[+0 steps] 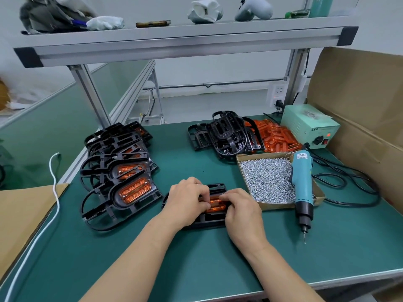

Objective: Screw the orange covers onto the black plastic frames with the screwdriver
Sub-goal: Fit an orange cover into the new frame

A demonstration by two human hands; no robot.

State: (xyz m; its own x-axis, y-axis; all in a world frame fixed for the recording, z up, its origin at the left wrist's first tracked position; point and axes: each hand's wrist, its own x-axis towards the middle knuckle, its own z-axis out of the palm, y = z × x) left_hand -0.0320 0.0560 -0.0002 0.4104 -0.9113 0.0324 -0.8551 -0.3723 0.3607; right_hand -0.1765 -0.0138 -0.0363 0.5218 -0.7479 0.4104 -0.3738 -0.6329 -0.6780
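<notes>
Fingers (201, 192) of both hands are bent, their tips pinching and pressing one orange cover (216, 205) down into a black frame (218, 187). The left hand (187, 199) works from nine o'clock of it and the right hand (239, 209) from three.

On the green table (196, 269) the work looks partly done. At ten o'clock from the hands lies a finished stack (117, 177) of frames with orange covers already in them, several deep. At twelve o'clock a heap of bare frames (226, 136) waits, and at one o'clock, touching that heap, a pile of loose covers (277, 138), so plenty is left.

At two o'clock sits a cardboard box (250, 159) full of screws. The screwdriver (302, 184) lies at three o'clock, its body across that box's right side and its bit on the table, with no hand on it. By my reading this unit is at the seating step and the screws are not yet driven.

The frame lies flat on the table beneath both palms, its far edge showing at twelve o'clock. The cover sits in its middle, directly under the fingertips and mostly hidden by them — only a strip of orange shows between the two hands.
</notes>
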